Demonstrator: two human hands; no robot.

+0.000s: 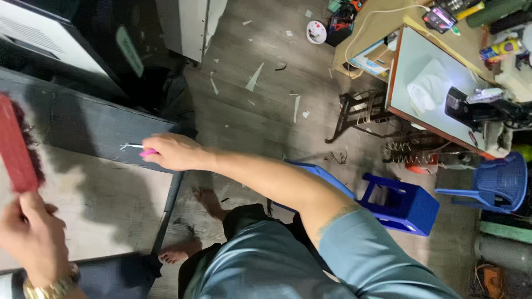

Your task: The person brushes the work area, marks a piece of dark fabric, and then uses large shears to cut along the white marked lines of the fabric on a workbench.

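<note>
Head view: my right hand point(176, 152) pinches small pink-handled snips point(138, 148), light and stiff, over the grey worktop point(111, 205); my left hand point(33, 235) grips a floppy red fabric strip point(15, 147) by its near end.

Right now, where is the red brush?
In the head view the red brush is at the far left edge, held up by the left hand over the grey table, across from the right hand with its pink-handled tool.
</note>
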